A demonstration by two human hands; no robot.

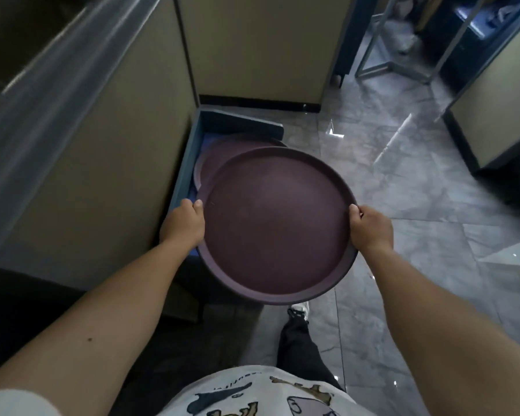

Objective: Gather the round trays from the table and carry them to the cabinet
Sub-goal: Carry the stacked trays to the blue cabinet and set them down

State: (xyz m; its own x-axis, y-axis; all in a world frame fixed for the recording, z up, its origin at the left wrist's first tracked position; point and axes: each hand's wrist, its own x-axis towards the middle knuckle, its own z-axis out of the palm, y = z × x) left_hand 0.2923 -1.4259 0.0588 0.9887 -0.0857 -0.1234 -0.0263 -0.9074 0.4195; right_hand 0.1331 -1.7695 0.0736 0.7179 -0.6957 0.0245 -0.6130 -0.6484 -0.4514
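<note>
I hold a large round dark-purple tray (276, 226) level in front of me, its raised rim facing up. My left hand (183, 224) grips its left edge and my right hand (370, 229) grips its right edge, thumbs over the rim. Below and beyond it, another round purple tray (222, 154) lies inside an open blue-grey cabinet drawer (219, 119) low at the floor. The held tray covers most of that lower tray and hangs partly over the drawer.
Beige cabinet panels (102, 175) rise on the left and straight ahead. A grey countertop edge (57, 85) runs along the upper left. Glossy grey floor tiles (403, 181) spread to the right, with another beige unit (499, 115) and metal legs (373, 64) farther back. My leg and shoe (297, 325) are below the tray.
</note>
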